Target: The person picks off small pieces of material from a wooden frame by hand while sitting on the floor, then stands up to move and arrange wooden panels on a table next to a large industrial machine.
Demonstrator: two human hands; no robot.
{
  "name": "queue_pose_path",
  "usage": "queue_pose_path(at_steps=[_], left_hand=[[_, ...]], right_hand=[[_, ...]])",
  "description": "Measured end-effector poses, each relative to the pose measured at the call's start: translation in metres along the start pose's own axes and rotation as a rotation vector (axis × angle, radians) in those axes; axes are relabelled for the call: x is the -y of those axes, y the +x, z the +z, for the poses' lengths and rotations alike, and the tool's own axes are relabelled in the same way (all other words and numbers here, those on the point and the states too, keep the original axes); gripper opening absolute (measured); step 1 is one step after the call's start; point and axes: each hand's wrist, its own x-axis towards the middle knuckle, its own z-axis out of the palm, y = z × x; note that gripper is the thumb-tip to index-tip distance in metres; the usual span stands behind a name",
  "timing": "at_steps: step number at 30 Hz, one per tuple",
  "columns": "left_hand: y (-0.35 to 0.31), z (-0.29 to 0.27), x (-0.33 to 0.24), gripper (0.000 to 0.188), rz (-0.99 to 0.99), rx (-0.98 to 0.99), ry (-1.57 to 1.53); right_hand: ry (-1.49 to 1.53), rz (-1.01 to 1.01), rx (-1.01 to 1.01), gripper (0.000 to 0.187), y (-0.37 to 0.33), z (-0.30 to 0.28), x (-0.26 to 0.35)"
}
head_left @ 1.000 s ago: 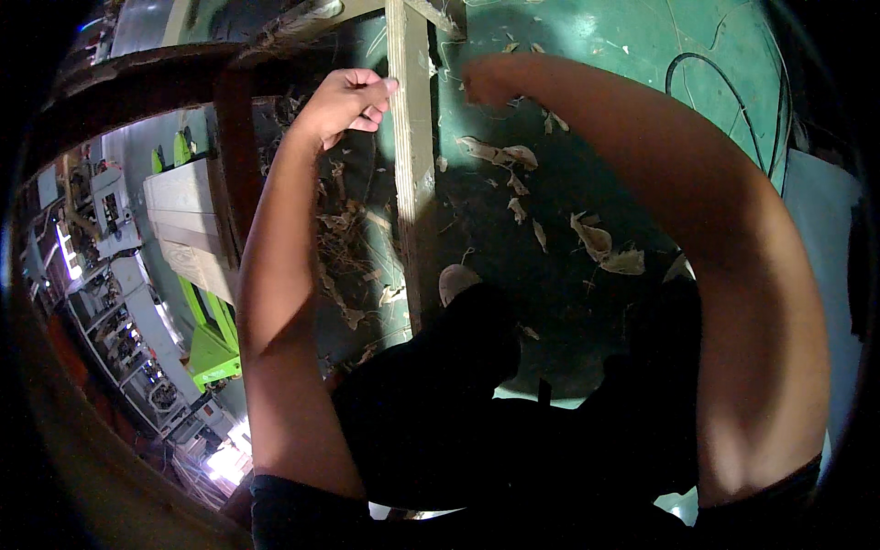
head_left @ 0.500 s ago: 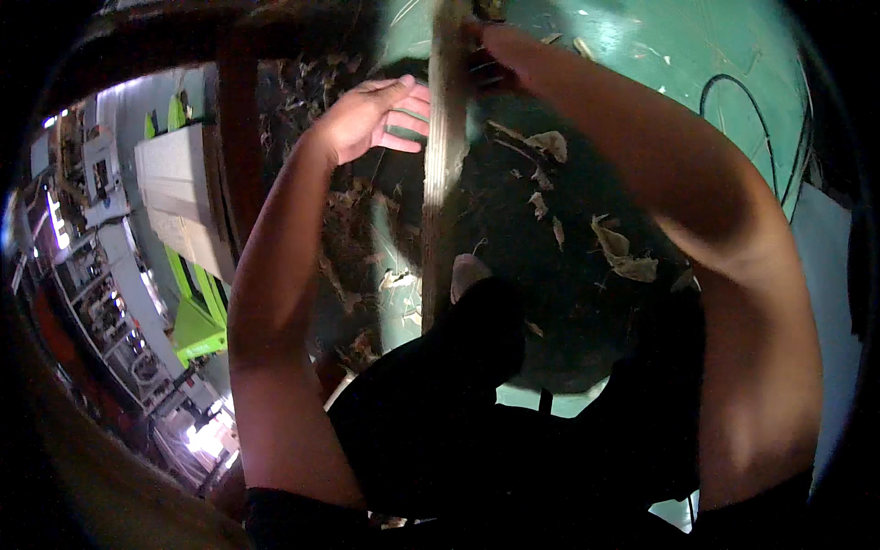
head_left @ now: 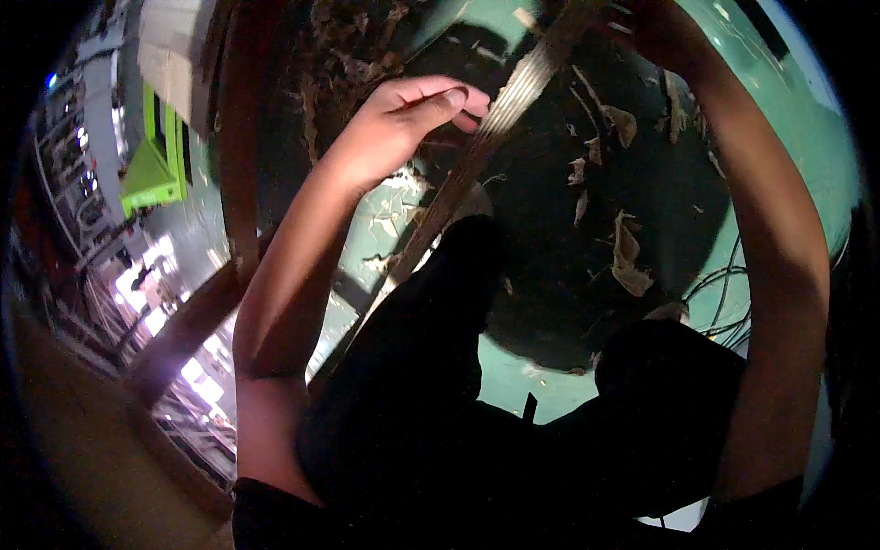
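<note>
A long, ridged, wood-coloured bar (head_left: 527, 87) slants from the upper right down to the lower left, its lit stretch near the top. Close against its left side is my left hand (head_left: 403, 124), with the thumb bent in to the curled fingers. Whatever may lie in that pinch is too small to make out. Beyond the bar's upper end, my right hand (head_left: 646, 32) sits in deep shadow at the top edge. Its fingers barely show, so its grip cannot be made out.
Below lies a green floor (head_left: 541, 376) with a large dark patch, strewn with pale, dry scraps (head_left: 628, 257). Black cables (head_left: 729, 284) loop at the right. A bright green metal frame (head_left: 156, 174) stands at the left beside a dark upright post (head_left: 240, 137).
The bar has gone from nearly upright in view to slanting rightward at its top. My left hand's outstretched fingers have curled in toward the thumb. My right hand has shifted right.
</note>
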Motion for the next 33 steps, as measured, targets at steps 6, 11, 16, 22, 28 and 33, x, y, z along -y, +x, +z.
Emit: queue_pose_path(at_steps=[6,11,16,22,28,33], left_hand=[[-0.050,-0.001,0.058,0.033,-0.148,-0.333,-0.169],[-0.145,0.017,0.130,0.027,-0.245,-0.878,0.157],[-0.244,0.105,0.199,0.014,-0.273,-1.417,0.087],[-0.256,0.218,0.219,0.012,-0.460,-1.553,0.156],[-0.223,0.190,0.193,0.008,-0.269,-1.759,-0.929],[-0.246,0.198,0.209,0.024,-0.255,-1.750,-1.278]], right_hand=[[-0.229,-0.166,0.074,0.036,0.019,-0.034,-0.001],[-0.128,-0.136,0.260,0.044,0.050,-0.099,0.002],[-2.469,-0.683,0.176,0.046,0.066,-0.097,0.000],[-2.605,-1.062,0.251,0.050,0.067,-0.104,0.014],[-2.821,-1.361,0.308,0.054,0.070,-0.122,0.028],[-3.116,-0.499,0.112,0.054,0.050,-0.091,0.013]])
